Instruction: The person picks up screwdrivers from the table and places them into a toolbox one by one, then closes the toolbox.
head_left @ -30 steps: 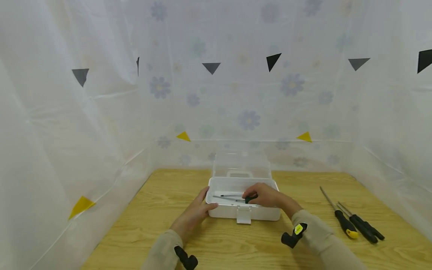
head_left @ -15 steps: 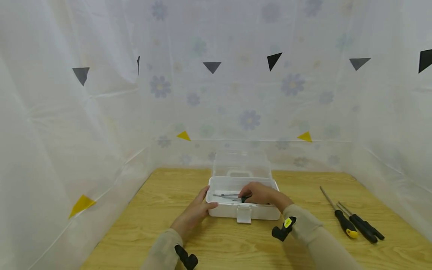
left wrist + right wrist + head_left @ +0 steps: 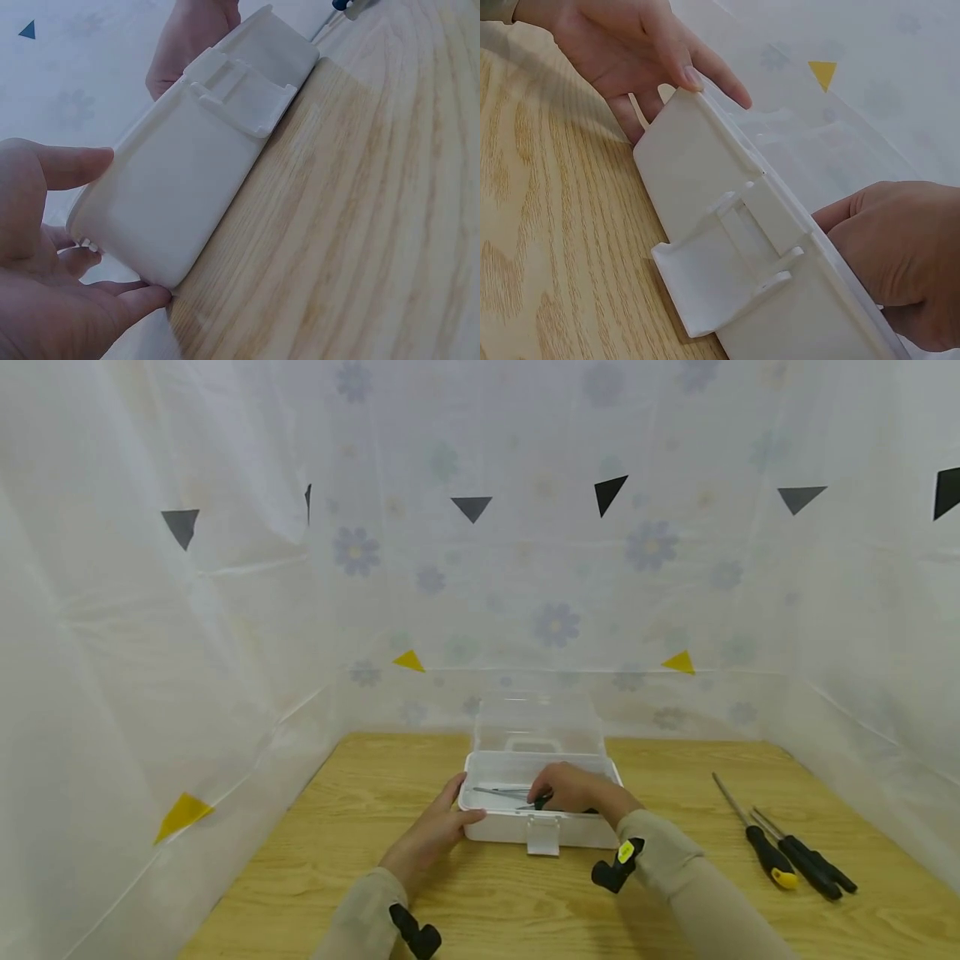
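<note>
Head view first: the right hand (image 3: 573, 787) is down inside the open white box (image 3: 495, 828) at centre frame, fingers curled round a dark-handled screwdriver (image 3: 501, 792). The tool lies flat in the tray, long axis running left to right, metal tip toward the left of the frame and handle under the hand. This looks like the placing step; the next move calls for letting go cleanly and lifting clear of the rim. The left hand (image 3: 435, 831) steadies the box's left end, fingers straight. Three more screwdrivers (image 3: 787, 856) wait at lower right on the desk (image 3: 300, 877).

Left wrist view: thumb above, fingers (image 3: 131, 296) below, bracing the box corner (image 3: 161, 214).

Right wrist view: the latch (image 3: 720, 277) hangs open; the right hand (image 3: 900, 255) curls over the rim, tool hidden.
</note>
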